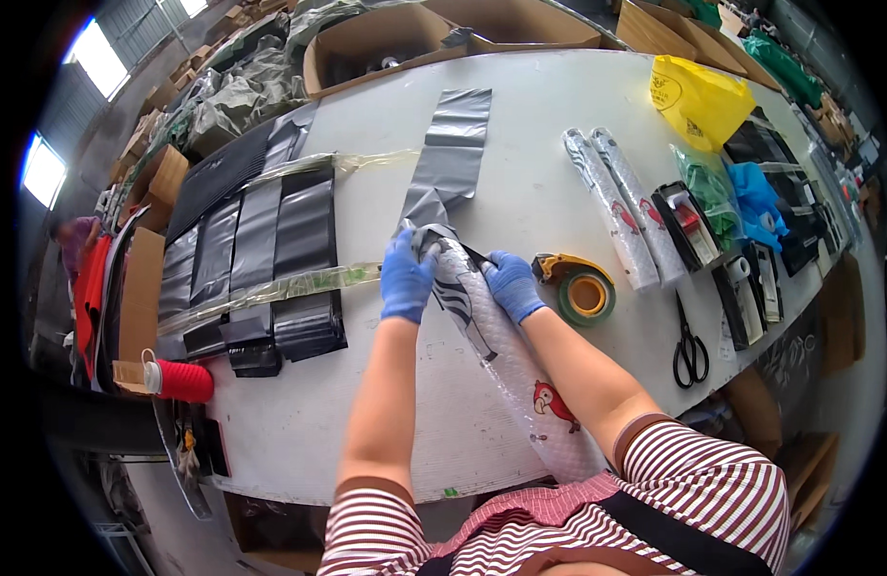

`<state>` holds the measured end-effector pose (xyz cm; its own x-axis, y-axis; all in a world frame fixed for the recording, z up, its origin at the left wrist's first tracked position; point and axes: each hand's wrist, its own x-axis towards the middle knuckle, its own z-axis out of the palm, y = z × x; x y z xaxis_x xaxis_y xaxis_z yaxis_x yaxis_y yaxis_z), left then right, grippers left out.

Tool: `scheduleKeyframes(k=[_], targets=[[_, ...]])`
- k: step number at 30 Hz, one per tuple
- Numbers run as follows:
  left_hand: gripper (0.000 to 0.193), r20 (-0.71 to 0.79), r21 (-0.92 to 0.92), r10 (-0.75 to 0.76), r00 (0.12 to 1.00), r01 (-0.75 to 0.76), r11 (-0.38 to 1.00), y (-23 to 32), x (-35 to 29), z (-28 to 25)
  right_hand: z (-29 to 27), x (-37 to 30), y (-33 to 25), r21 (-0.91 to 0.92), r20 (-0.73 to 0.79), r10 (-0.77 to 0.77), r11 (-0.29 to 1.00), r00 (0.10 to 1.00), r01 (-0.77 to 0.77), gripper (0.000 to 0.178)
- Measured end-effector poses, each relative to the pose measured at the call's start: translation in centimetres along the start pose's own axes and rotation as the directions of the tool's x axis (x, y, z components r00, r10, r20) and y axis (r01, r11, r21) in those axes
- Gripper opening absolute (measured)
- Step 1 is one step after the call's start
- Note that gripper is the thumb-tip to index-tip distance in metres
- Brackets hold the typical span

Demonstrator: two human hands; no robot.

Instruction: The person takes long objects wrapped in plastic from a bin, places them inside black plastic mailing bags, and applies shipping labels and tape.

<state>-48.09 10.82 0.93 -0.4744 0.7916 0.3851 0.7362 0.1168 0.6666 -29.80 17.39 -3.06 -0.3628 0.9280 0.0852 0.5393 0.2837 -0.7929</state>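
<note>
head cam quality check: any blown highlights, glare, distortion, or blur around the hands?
Head view: windows at upper left are blown out; the white table is bright with soft, faint shadows; strong fisheye bends the table edges, with a black vignette at the rim; the left hand, right hand and bubble-wrapped roll look sharp.

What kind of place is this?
Probably a packing workshop or warehouse: a big worktable with stacked dark mailing bags, a tape dispenser and cardboard boxes behind.
</note>
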Motion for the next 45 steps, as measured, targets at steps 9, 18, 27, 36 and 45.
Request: scheduleKeyframes(k=[9, 18, 27, 36, 45], targets=[[0.01, 0.122, 0.382, 0.488, 0.864, -0.495, 0.78, 0.6, -2.0, 0.0, 0.4, -0.3, -0.7, 0.188, 0.057, 0.034, 0.981, 0.998, -0.044, 0.024], [0.016, 0.211, -0.282, -0.444, 0.871, 0.489, 0.825, -11.2, -7.6, 3.9, 4.2, -0.6, 0.4, 0.201, -0.023, 0.049, 0.979, 0.999, -0.044, 0.02], [0.029, 0.472, -0.434, -0.436, 0.766, 0.633, 0.642, -9.5, 0.3, 6.2, 0.6, 2.5, 1.0, 0.223, -0.101, 0.281, 0.941, 0.954, -0.254, 0.021], [0.029, 0.313, 0.047, -0.469, 0.826, 0.479, 0.876, -13.1, 0.0, 2.5, 2.3, 1.2, -2.2, 0.236, -0.021, 0.234, 0.946, 0.972, -0.222, 0.022], [0.02, 0.315, 0.144, -0.159, 0.936, 0.118, 0.983, -2.7, -7.2, 2.8, -1.9, -3.8, 3.0, 0.006, -0.128, -0.047, 0.999, 0.991, 0.048, 0.018]])
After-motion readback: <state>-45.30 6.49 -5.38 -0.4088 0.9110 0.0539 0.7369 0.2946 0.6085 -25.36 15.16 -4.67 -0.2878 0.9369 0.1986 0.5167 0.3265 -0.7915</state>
